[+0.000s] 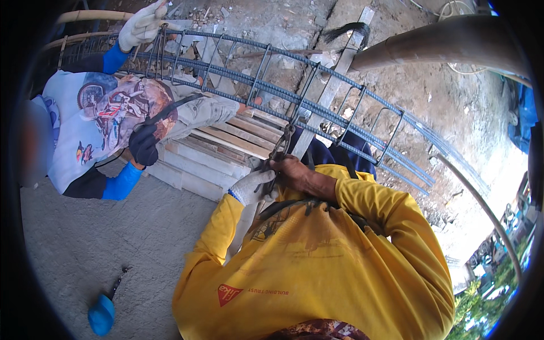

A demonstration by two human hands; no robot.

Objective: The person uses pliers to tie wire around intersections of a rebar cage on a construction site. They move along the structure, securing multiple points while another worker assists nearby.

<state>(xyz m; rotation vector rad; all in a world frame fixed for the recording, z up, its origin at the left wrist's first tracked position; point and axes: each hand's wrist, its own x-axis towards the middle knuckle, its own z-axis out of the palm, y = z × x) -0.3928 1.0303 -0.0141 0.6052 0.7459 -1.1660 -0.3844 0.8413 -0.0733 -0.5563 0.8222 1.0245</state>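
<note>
Close to my body, a pair of dark metal pincers [280,146] points up toward a steel rebar cage [334,116], the jaws at its near bars. My left hand [253,187], in a whitish work glove, is closed around the lower handle part. Bare and closed, my right hand [291,171] grips the pincers just to the right of the glove. Whether the jaws hold a wire is too small to make out. The cage runs across from upper left to lower right, with square stirrups along its long bars. My palms are hidden.
At left a co-worker has one white-gloved hand [141,27] at the cage and a dark-gloved hand [144,144] lower down. A plank [328,93] crosses under the cage, with black tie wire [348,35] on it. Stacked boards [198,164], a thick pole [436,45] and a blue object [101,314] lie around.
</note>
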